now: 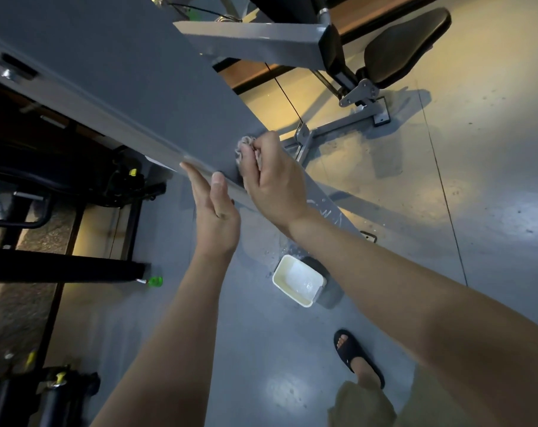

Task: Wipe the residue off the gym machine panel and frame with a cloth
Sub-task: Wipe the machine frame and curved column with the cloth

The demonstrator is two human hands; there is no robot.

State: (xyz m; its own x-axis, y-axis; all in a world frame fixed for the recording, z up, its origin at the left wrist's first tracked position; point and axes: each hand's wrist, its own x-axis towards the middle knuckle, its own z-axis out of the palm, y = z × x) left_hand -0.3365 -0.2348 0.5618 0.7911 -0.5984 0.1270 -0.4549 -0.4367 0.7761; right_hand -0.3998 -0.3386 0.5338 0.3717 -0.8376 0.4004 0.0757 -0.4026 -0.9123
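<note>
Against the smooth grey panel (123, 72), right hand (274, 183) grips a bunched nubby cloth (242, 146); left hand (215, 211) rests flat-fingered.

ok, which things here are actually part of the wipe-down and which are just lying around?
In the job: cloth, gripped by right hand; grey panel; left hand flat against its edge; white tub, probably rinse water.
Lying about: black seat pad; green knob.

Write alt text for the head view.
The right hand presses a bunched cloth against the grey gym machine panel, while the left hand rests open on its edge. A white tub sits on the floor below.
</note>
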